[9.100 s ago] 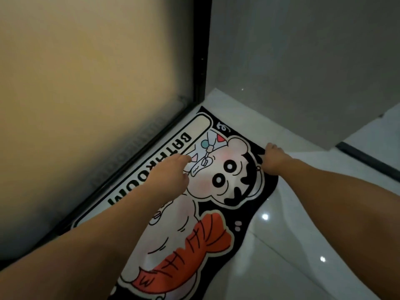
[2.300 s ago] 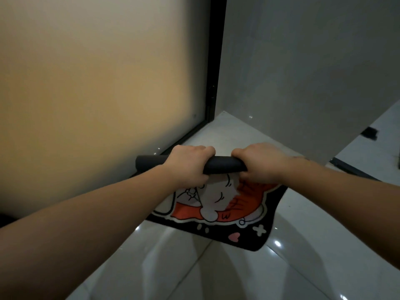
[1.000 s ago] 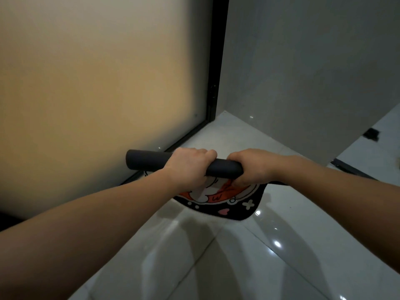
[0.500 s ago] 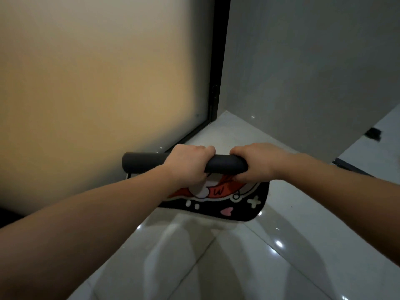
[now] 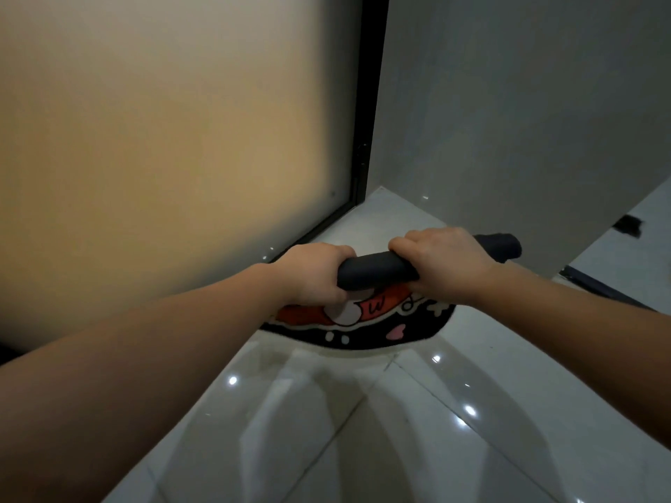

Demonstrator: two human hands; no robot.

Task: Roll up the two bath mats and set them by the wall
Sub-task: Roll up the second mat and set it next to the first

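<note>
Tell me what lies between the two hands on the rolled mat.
In the head view, only a short bare stretch of the dark rolled mat lies between the left hand and the right hand; nothing else sits there.

A single head-worn view looks forward and down, close over the floor point(image 5: 363, 430) corner.

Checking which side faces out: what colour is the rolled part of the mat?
Plain black rolled part, seen in the head view.

Glass door point(image 5: 163, 139) left, wall point(image 5: 508, 121) right, bath mat point(image 5: 363, 321) on floor point(image 5: 363, 430)
</note>
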